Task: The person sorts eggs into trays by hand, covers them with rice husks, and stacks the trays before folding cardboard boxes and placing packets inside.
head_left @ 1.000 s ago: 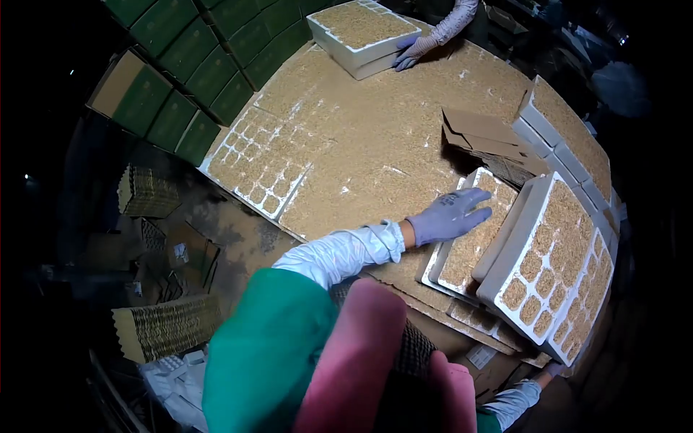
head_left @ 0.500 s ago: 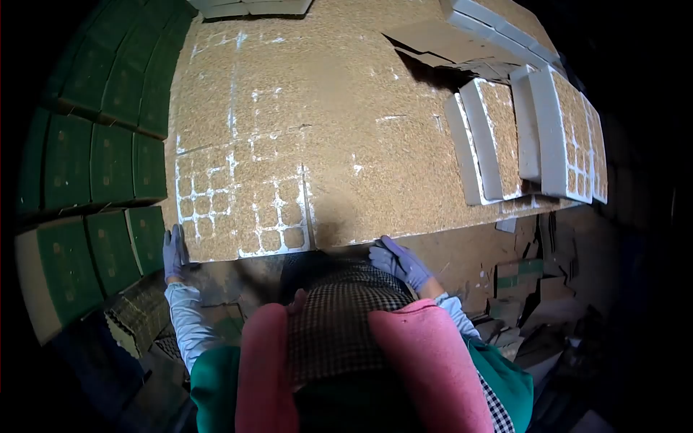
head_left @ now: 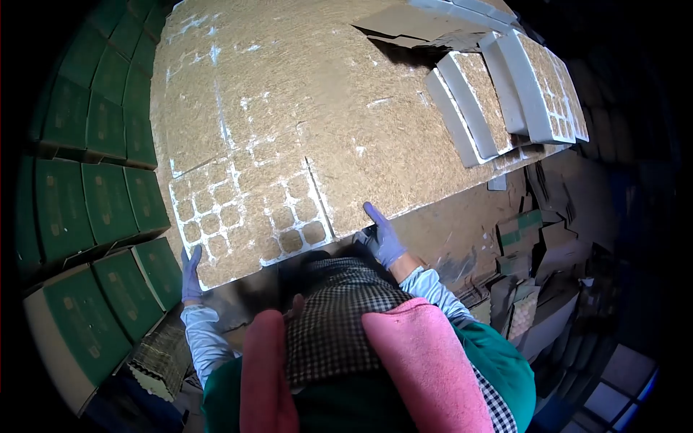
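Note:
Foam cell trays filled with brown granular material lie side by side before me. My left hand (head_left: 191,276), in a pale purple glove, rests against the near left corner of the left tray (head_left: 220,242), with its fingers stretched along the side. My right hand (head_left: 384,239), gloved alike, grips the front edge of the neighbouring tray (head_left: 426,184). Its thumb lies over the top; the other fingers are partly hidden at the front and below. A narrow dark gap separates the two trays. White cell ribs show through the fill on the left tray.
Green boxes (head_left: 65,195) are stacked along the left. More filled foam trays (head_left: 473,108) lie tilted on the right, with a brown cardboard sheet (head_left: 411,32) behind them. Flattened cardboard (head_left: 520,231) litters the floor at right. A checked apron (head_left: 343,310) touches the front edge.
The view has turned, so the trays appear slanted and shifted. My right thumb has come up over the tray's front edge. My left hand stays at the left corner.

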Demonstrator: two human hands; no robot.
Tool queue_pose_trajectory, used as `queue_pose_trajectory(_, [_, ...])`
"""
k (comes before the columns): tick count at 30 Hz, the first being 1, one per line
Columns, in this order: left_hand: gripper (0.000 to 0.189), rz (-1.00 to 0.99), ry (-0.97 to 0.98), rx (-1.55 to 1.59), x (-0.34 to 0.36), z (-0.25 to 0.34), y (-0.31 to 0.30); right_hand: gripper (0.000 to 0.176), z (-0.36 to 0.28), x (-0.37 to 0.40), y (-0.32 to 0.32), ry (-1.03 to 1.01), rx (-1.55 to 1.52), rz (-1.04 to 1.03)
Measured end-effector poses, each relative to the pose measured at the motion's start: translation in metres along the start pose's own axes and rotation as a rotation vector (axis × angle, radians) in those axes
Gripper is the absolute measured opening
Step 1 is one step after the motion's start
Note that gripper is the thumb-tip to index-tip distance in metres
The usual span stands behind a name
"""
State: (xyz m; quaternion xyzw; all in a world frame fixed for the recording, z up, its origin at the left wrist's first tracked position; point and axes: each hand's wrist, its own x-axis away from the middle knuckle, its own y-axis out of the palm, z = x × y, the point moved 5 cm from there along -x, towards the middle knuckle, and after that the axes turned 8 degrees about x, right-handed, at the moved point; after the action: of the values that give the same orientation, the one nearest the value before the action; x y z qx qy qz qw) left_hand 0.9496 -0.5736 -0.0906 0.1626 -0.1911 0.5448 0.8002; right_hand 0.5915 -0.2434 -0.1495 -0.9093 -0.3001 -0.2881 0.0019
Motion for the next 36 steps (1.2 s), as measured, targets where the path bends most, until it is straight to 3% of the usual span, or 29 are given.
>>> queue_pose_trajectory(1, [0.052,-0.013,0.005,-0.003,0.005,0.012,0.01,0.027,-0.011,0.004,0.001,-0.383,0.385,0.056])
queue_pose_trajectory(2, [0.05,-0.033,-0.06,0.003,0.013,0.028,0.022,0.027,-0.025,0.008,0.008,-0.392,0.381,0.068])
queue_pose_trajectory(3, [0.049,-0.055,-0.125,0.008,0.017,0.037,0.029,0.032,-0.037,0.013,0.019,-0.062,-0.044,0.058])
queue_pose_trajectory(4, [0.049,-0.052,-0.035,-0.08,0.015,0.045,0.028,0.036,-0.038,0.02,0.03,0.265,-0.473,0.038])
queue_pose_trajectory(5, [0.049,-0.049,0.042,-0.206,0.01,0.046,0.017,0.037,-0.036,0.026,0.022,-0.07,-0.243,0.0])
queue_pose_trajectory(6, [0.05,-0.046,0.121,-0.33,0.007,0.05,0.012,0.037,-0.053,0.031,0.022,-0.086,-0.25,0.011])
queue_pose_trajectory(8, [0.052,0.022,0.187,-0.365,0.013,0.059,0.006,0.047,-0.081,0.05,0.021,0.256,-0.708,-0.072])
queue_pose_trajectory(10, [0.054,0.058,0.206,-0.242,0.038,0.078,0.01,0.044,-0.108,0.061,0.002,0.215,-0.747,-0.085])
queue_pose_trajectory(14, [0.054,0.123,0.185,-0.212,0.038,0.067,-0.042,0.042,-0.134,0.038,-0.051,0.157,-0.73,-0.05])
queue_pose_trajectory(16, [0.05,0.08,0.138,0.023,0.053,0.087,-0.002,0.043,-0.139,0.008,-0.082,0.063,-0.548,-0.015])
queue_pose_trajectory(18, [0.042,0.032,0.195,-0.058,0.051,0.089,0.034,0.043,-0.127,-0.029,-0.105,0.045,-0.542,0.022])
queue_pose_trajectory(20, [0.044,-0.06,0.259,-0.01,0.063,0.102,0.12,0.044,-0.132,-0.048,-0.115,0.029,-0.534,0.055])
queue_pose_trajectory(21, [0.045,-0.156,0.186,0.166,0.069,0.106,0.178,0.044,-0.137,-0.052,-0.114,0.071,-0.591,0.027])
queue_pose_trajectory(22, [0.046,-0.251,0.112,0.342,0.076,0.11,0.234,0.044,-0.143,-0.053,-0.112,0.116,-0.645,-0.002])
queue_pose_trajectory(23, [0.051,-0.324,0.03,0.401,0.074,0.1,0.275,0.046,-0.157,-0.044,-0.115,0.085,-0.469,0.09])
queue_pose_trajectory(27, [0.064,-0.487,0.134,0.204,0.08,0.084,0.424,0.05,-0.148,-0.057,-0.16,0.109,-0.39,0.055])
queue_pose_trajectory(28, [0.064,-0.549,0.206,0.208,0.107,0.108,0.456,0.041,-0.176,-0.022,-0.156,0.031,-0.272,0.084])
queue_pose_trajectory(29, [0.064,-0.606,0.1,0.349,0.103,0.097,0.484,0.032,-0.178,-0.009,-0.167,-0.035,-0.167,0.097])
queue_pose_trajectory(31, [0.069,-0.566,0.09,0.386,0.094,0.069,0.521,0.03,-0.175,0.013,-0.177,0.054,-0.068,0.042])
queue_pose_trajectory(32, [0.076,-0.412,0.119,0.253,0.092,0.059,0.533,0.028,-0.162,0.022,-0.176,0.159,0.002,-0.034])
queue_pose_trajectory(34, [0.097,-0.401,0.051,-0.047,0.089,0.028,0.55,0.027,-0.146,0.039,-0.163,0.276,0.085,-0.134])
queue_pose_trajectory(35, [0.098,-0.483,0.167,-0.231,0.08,0.01,0.558,0.027,-0.145,0.048,-0.14,0.137,0.257,-0.286])
queue_pose_trajectory(36, [0.1,-0.569,0.28,-0.422,0.09,0.034,0.551,0.027,-0.143,0.056,-0.117,-0.011,0.418,-0.434])
